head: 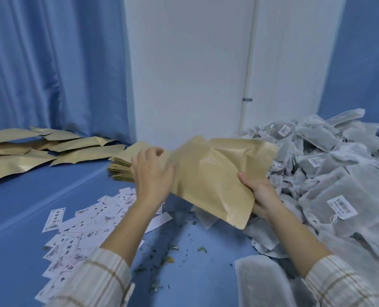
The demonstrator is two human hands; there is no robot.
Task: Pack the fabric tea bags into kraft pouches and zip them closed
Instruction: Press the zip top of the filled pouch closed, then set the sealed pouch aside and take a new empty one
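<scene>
Blue tabletop (40, 196) backing onto blue curtains and a white wall. Right hand (260, 196) is gripping the kraft pouch (217, 173), held in the air over the table's middle, fingers curled on its near edge. Left hand (153, 173) is lying against its left side, fingers fairly straight; pinch unclear. Pouch is looking puffed, contents hidden. For a clean zip, I'd be pressing end to end. Fabric tea bags (328, 173) are heaping at the right edge, filled pouches (29, 149) lying far left, flat pouch stack (122, 167) behind, labels (77, 229) near left.
</scene>
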